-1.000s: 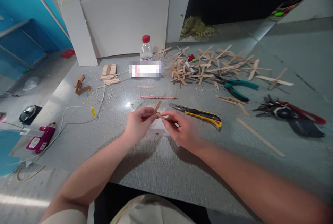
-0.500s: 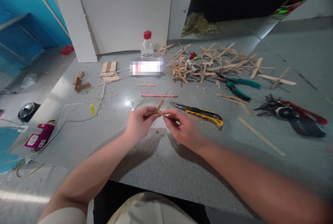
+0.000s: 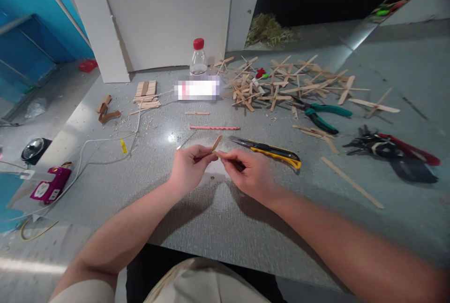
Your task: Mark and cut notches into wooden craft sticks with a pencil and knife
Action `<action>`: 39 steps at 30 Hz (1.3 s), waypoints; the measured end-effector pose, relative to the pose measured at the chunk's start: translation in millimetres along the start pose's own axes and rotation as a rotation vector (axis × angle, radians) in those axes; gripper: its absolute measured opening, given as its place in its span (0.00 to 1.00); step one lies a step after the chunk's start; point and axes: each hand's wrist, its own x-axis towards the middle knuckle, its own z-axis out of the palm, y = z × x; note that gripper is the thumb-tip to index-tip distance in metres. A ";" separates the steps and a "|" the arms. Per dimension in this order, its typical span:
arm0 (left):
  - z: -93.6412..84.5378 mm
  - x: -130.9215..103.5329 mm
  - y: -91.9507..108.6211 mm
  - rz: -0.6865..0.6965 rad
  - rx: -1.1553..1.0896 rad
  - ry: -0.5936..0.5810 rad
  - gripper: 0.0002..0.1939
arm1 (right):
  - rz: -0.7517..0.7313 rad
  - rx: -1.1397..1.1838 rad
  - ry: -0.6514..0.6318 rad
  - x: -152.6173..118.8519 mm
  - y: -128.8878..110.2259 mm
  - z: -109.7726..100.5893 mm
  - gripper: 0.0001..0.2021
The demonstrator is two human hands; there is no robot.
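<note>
Between my two hands are wooden craft sticks [image 3: 217,142], one pointing up and away, another piece crossing it near the fingertips. My left hand [image 3: 190,166] pinches them from the left, thumb against fingers. From the other side my right hand [image 3: 248,169] is closed on the end of the crossing piece; most of that piece is hidden by the fingers. Just beyond the right hand lies a yellow and black utility knife [image 3: 270,151] with its blade out. A pink pencil [image 3: 214,128] and a short craft stick [image 3: 197,113] lie farther off.
Crossed-stick assemblies [image 3: 274,89] are heaped at the back right, beside green-handled pliers [image 3: 318,114]. Red-handled pliers [image 3: 397,150] and a long stick [image 3: 351,182] lie to the right. A stick bundle [image 3: 146,91], white cable [image 3: 82,153] and red-capped bottle [image 3: 198,59] are behind and left.
My right fingers have drawn in slightly closer together around the crossing piece. Both hands otherwise keep nearly the same place, and the view has shifted a little.
</note>
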 end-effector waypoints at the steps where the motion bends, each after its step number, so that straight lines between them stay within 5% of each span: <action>1: -0.4 -0.4 0.2 0.011 0.023 0.006 0.06 | 0.008 0.002 -0.001 0.1 -0.5 -0.3 0.07; 16: -5.9 -2.8 -0.5 0.260 0.455 -0.001 0.12 | 0.169 0.056 -0.055 3.2 -10.5 -5.8 0.05; 25: -3.1 -0.1 -4.3 0.265 0.474 -0.042 0.12 | 0.178 0.042 -0.056 4.5 -9.1 -4.3 0.04; 33: -3.1 0.0 -12.3 0.328 0.609 0.033 0.14 | 0.229 0.008 -0.038 1.0 -13.9 1.0 0.09; 39: -16.8 11.7 -7.9 0.244 0.502 0.136 0.12 | 0.195 0.000 -0.011 -4.7 -10.8 6.1 0.18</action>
